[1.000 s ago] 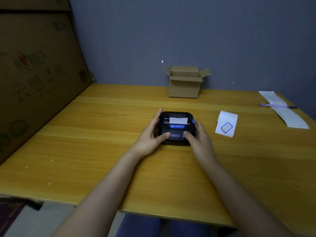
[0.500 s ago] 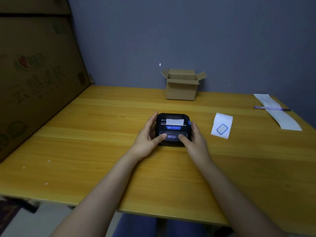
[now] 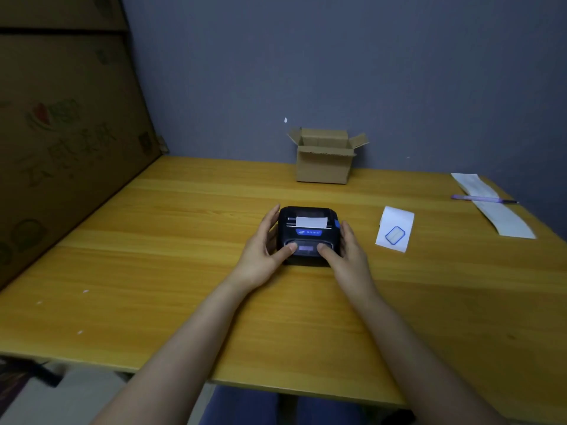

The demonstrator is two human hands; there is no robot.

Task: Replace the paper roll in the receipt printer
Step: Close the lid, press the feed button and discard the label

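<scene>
I see the receipt printer (image 3: 307, 233) sitting flat near the middle of the wooden table (image 3: 153, 271), with both of my hands around it. My left hand (image 3: 266, 253) cups its left side, fingers lying along the casing and the thumb pressed on the front panel left of the small lit display. My right hand (image 3: 346, 256) mirrors it on the right side, thumb on the front panel right of the display. Neither hand is clenched: the fingers are loosely curved against the printer's body, holding it between them. A short white strip of paper (image 3: 310, 222) sticks out of the slot on the lid, which sits closed.

Compared with half a second ago, my grip is the same: the thumbs rest on the same spots and the printer has not shifted on the table. The paper tab looks the same length. Only the head camera seems to have moved slightly, so everything sits a touch differently in view.

To the right of the printer, well apart from my right hand, lies a white label (image 3: 395, 229) with a blue outlined shape on it. Farther right, a long paper strip (image 3: 503, 216) lies by the table edge with a purple pen (image 3: 481, 198) across it. An open cardboard box (image 3: 323, 161) stands against the wall behind the printer. A large cardboard sheet (image 3: 61, 133) leans at the left.
</scene>
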